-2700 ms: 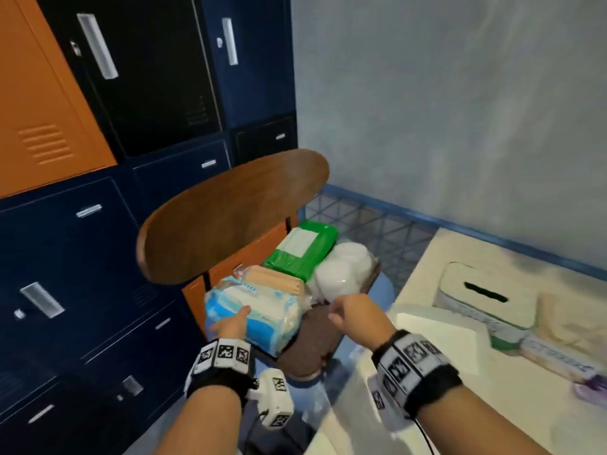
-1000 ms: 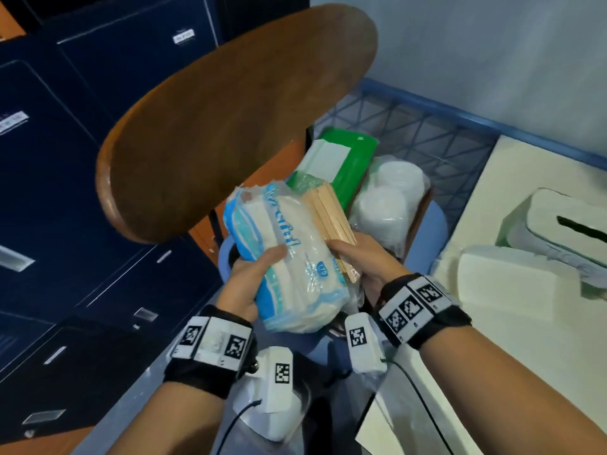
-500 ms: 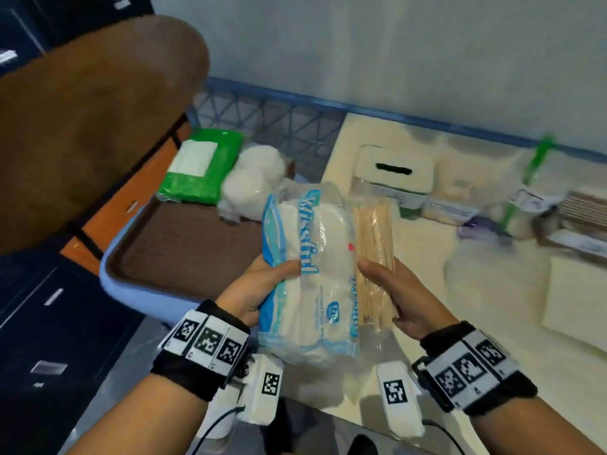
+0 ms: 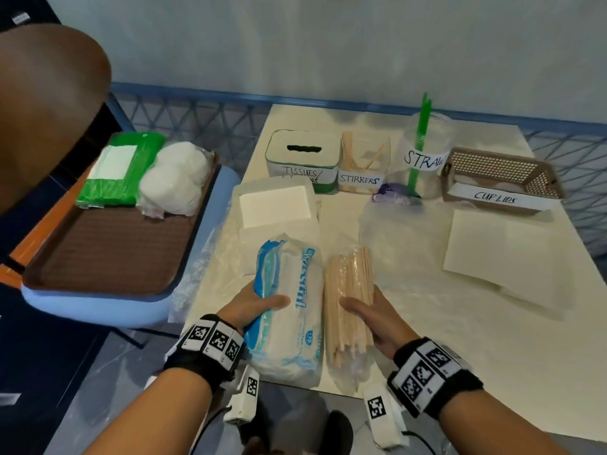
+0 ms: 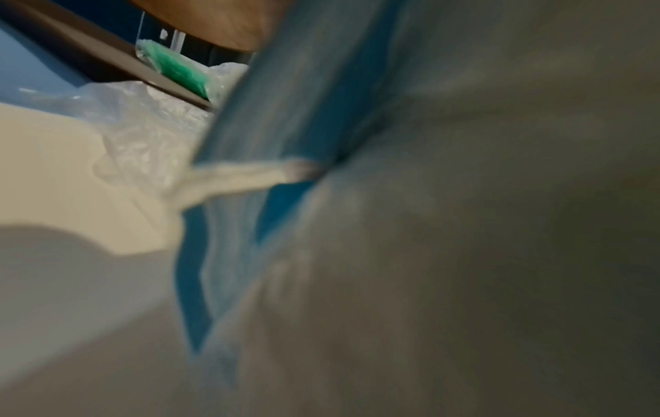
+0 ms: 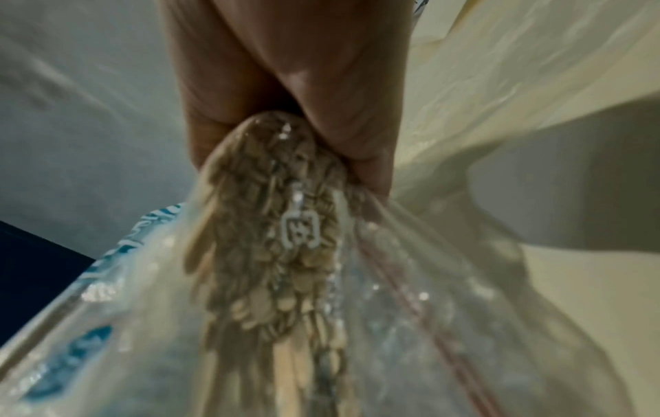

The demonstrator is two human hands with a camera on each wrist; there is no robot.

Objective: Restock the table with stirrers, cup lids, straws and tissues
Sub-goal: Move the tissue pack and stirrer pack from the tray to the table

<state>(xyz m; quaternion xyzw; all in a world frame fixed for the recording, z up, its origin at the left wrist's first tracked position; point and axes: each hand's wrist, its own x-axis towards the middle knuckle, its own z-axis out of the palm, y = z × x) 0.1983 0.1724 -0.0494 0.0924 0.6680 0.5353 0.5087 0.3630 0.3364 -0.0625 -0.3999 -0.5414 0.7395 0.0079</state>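
Observation:
My left hand [image 4: 256, 307] grips a blue and white pack of tissues [image 4: 289, 310] at the near edge of the cream table [image 4: 460, 339]. Beside it my right hand [image 4: 364, 310] holds a clear bag of wooden stirrers [image 4: 349, 297], thumb over the top. The left wrist view shows the tissue pack [image 5: 393, 225] close up and blurred. In the right wrist view my fingers [image 6: 285, 84] wrap the stirrer bag [image 6: 278, 254]. At the table's back stand labelled holders: a tissue box [image 4: 303, 159], a stirrer container [image 4: 364, 169], a straw jar [image 4: 423, 152] and a cup lid basket [image 4: 502, 178].
A chair to the left carries a brown tray [image 4: 108, 251] with a green pack [image 4: 121, 169] and a bag of white lids [image 4: 174, 182]. A white napkin stack [image 4: 276, 205], loose clear plastic [image 4: 394, 224] and a paper sheet [image 4: 505, 254] lie on the table.
Both hands lifted the tissue pack and stirrer bag off the chair tray and carried them right, down to the table's near edge. The view turned from the chair to the table.

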